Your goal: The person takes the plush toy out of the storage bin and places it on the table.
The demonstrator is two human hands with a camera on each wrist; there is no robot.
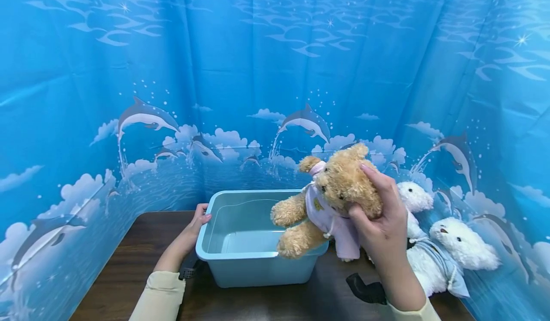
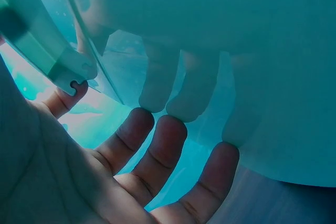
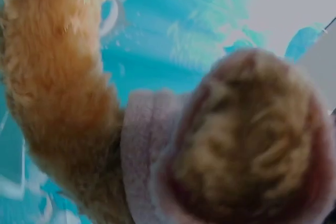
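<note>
My right hand (image 1: 384, 216) grips a tan teddy bear (image 1: 348, 180) by the head, thumb on one side and fingers on the other. The bear wears a pale lilac outfit and tilts above the right side of a light blue plastic basin (image 1: 258, 279). Its legs hang over the basin's front rim. At the basin's left end, my left hand (image 1: 198, 223) holds the rim. The left wrist view shows the fingertips (image 2: 168, 129) against the outer wall and the thumb at the rim. Close up in the right wrist view are the bear's furry limb (image 3: 58, 77) and lilac cuff (image 3: 147, 150).
Two white plush toys (image 1: 461, 240) lie on the right of the dark wooden table (image 1: 146, 244), beyond my right forearm; one wears a light blue outfit. A blue curtain (image 1: 275, 72) with dolphins hangs around the table's back and sides.
</note>
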